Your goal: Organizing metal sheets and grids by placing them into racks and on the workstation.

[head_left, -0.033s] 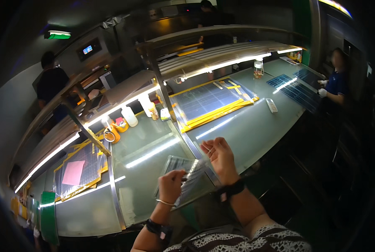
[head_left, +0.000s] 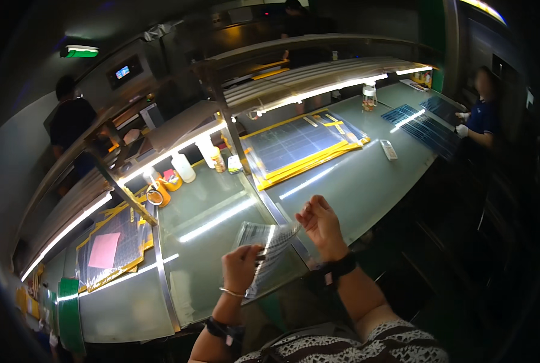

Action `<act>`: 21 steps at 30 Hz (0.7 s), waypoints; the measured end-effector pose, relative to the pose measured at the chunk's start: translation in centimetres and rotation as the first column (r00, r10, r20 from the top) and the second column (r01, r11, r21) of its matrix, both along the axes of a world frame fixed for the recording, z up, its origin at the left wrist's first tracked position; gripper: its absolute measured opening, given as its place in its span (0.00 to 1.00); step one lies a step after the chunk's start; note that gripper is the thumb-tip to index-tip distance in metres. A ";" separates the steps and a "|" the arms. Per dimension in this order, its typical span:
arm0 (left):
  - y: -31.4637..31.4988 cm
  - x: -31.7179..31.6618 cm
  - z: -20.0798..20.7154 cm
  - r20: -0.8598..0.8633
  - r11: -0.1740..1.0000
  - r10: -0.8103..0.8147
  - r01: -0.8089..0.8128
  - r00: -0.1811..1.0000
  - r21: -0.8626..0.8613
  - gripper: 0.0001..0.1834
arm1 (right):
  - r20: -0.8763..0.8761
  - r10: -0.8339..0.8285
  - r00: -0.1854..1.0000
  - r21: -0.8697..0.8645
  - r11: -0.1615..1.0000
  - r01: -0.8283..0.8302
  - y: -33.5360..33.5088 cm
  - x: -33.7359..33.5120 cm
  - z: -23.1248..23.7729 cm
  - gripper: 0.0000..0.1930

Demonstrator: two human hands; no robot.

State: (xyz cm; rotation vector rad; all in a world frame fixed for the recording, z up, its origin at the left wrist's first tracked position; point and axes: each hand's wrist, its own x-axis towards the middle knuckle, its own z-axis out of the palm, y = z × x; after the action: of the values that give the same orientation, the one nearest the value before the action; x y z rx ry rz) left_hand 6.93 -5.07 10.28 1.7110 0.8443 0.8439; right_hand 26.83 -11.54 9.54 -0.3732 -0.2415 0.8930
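My left hand (head_left: 240, 267) is closed, pinching the near left edge of a clear film sheet (head_left: 277, 245) with fine dark markings. The sheet stands tilted and slightly curled above the bench. Behind it, a flat clear marked piece (head_left: 250, 235) shows; whether it is a second sheet or part of the same one, I cannot tell. My right hand (head_left: 323, 227) is raised at the sheet's upper right corner, its fingers curled together. Whether that corner sits between these fingertips is not visible.
The glass-topped bench (head_left: 215, 199) has a metal seam (head_left: 274, 209). Yellow-edged film panels (head_left: 300, 148) lie at the back. A pink sheet (head_left: 104, 250), orange tape rolls (head_left: 158, 195), a white bottle (head_left: 184, 168) and a small white device (head_left: 388, 150) rest around. A gloved co-worker (head_left: 484, 115) stands at right.
The film sheet has swung more upright, its corner rising toward my right hand. My left hand has shifted slightly left; my right fingers have curled closer together.
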 end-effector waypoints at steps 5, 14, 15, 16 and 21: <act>1.5 -2.3 1.8 -0.026 0.993 -0.025 0.027 0.999 0.117 0.13 | 0.251 -0.322 0.913 -0.095 0.930 0.354 -4.9 11.8 -3.9 0.02; 3.7 -7.2 6.5 0.095 0.984 0.067 -0.082 0.993 0.159 0.09 | 0.552 -0.757 0.349 -0.270 0.234 0.934 -20.2 21.4 -11.5 0.11; 3.3 -6.6 6.5 0.005 0.958 0.051 -0.050 0.999 0.282 0.08 | 0.514 -0.765 0.387 -0.342 0.230 0.911 -19.3 20.4 -13.2 0.15; 2.8 -5.9 6.2 -0.086 0.917 0.047 -0.009 0.995 0.399 0.07 | 0.450 -0.818 0.359 -0.338 0.216 0.916 -17.5 19.0 -14.9 0.17; 1.5 -2.4 3.8 -0.102 0.886 -0.045 0.087 0.994 0.456 0.05 | 0.843 -0.142 0.519 -0.488 0.207 0.848 -11.9 13.6 -24.5 0.34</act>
State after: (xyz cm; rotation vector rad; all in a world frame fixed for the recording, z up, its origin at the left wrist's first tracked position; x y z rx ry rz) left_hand 4.56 -3.61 14.10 2.1947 0.6703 0.9829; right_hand 40.43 -23.45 -14.95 -1.7578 -0.2110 -0.0280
